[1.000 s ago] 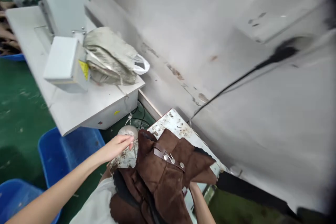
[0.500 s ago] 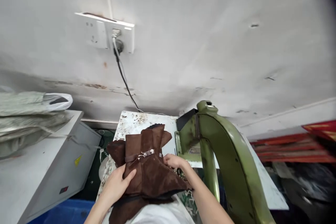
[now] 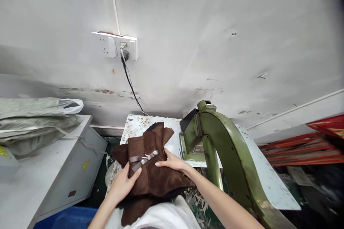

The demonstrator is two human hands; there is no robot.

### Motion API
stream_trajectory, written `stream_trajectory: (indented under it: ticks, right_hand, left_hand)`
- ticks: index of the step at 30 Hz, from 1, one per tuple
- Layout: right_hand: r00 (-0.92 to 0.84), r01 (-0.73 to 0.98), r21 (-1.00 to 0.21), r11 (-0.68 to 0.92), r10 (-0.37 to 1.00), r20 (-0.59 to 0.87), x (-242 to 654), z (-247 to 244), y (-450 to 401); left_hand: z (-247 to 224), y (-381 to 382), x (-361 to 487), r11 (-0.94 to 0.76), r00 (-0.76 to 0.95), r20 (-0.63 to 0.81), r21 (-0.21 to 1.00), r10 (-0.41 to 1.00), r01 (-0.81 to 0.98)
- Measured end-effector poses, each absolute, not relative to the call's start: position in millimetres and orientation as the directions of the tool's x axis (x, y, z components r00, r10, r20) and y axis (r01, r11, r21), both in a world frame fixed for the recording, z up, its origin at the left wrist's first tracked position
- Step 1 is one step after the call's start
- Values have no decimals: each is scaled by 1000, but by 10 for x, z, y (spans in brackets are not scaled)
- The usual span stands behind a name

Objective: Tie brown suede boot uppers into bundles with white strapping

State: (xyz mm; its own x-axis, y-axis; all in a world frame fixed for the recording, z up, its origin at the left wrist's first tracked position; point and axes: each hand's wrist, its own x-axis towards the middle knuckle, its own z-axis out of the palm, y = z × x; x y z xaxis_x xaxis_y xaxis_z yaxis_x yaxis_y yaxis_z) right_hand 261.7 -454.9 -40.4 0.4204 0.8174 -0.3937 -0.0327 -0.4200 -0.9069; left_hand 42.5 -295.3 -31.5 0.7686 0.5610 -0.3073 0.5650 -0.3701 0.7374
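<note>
Brown suede boot uppers (image 3: 158,180) lie in a pile at the near end of the white worktable (image 3: 172,134). Across the top one run thin grey-brown straps (image 3: 137,166) with several round shiny studs. My left hand (image 3: 122,182) grips its left side, thumb on the suede and fingertips partly hidden. From the right, my right hand (image 3: 173,161) holds the same upper, its thumb lying on top just below the studs and its other fingers along the edge. Another brown piece (image 3: 135,210) shows beneath, close to the white cloth at my lap.
A green curved machine arm (image 3: 231,143) rises close on the right of the table. To the left stands a grey cabinet (image 3: 72,171) with folded sacks (image 3: 32,121) on top. Cords hang from a wall socket (image 3: 115,46). Scraps (image 3: 199,200) litter the floor below.
My right hand has moved from the upper's right edge onto its top, with the thumb now showing. One strap end now hangs down to the left. The view has shifted slightly.
</note>
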Motion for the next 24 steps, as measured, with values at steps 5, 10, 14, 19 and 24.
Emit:
stream_trajectory:
  ticks: [5, 10, 14, 19, 24]
  right_hand:
    - [393, 187, -802, -567, 792, -468, 2581, -502, -4697]
    - [466, 110, -852, -513, 783, -411, 2485, -575, -4627]
    - [484, -82, -875, -478, 748, -454, 2371, -506, -4500]
    - [464, -34, -886, -462, 778, -424, 2342, -446, -4558]
    - [384, 114, -817, -565, 784, -488, 2338, -620, -4488]
  left_hand:
    - [-431, -3270, 209, -333, 618, -467, 556, 633, 762]
    - [-477, -3498, 238, -473, 667, -280, 523, 690, 709]
    - [-321, -3589, 274, -492, 682, -265, 522, 682, 696]
    - [-246, -3668, 168, -417, 670, -230, 629, 706, 656]
    - [-473, -3604, 113, -311, 620, -336, 641, 708, 702]
